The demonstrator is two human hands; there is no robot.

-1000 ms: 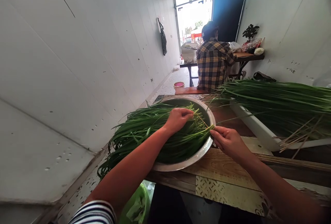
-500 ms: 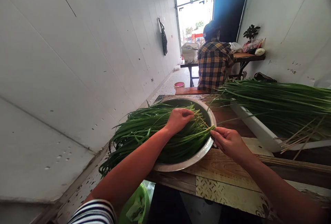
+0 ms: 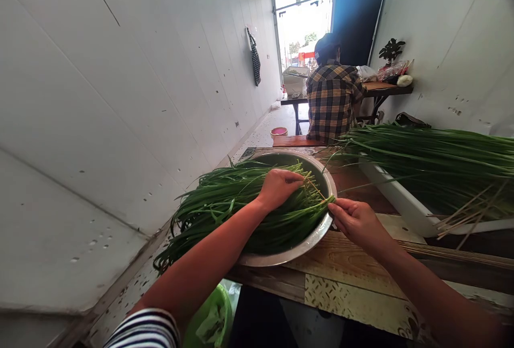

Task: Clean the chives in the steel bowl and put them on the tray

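Observation:
A wide metal basin [image 3: 295, 258] stands on the table, heaped with long garlic chives [image 3: 220, 193] whose leaves hang over its left rim. My left hand [image 3: 281, 187] is closed in a pinch above the pile, on the end of a thin bamboo skewer [image 3: 315, 187]. The skewer slants down to the right, its far end at the chive stems by the basin's right rim. There my right hand [image 3: 355, 219] pinches the pale stem ends of a few chives between thumb and fingers. The exact contact of skewer and stems is too small to make out.
On the right a white tray [image 3: 401, 198] bears a large pile of chives [image 3: 437, 150]. Loose skewers [image 3: 469, 214] lie on its near corner, more [image 3: 453, 254] on the table. A green bin [image 3: 217, 318] stands below. A person in plaid [image 3: 331, 99] sits ahead.

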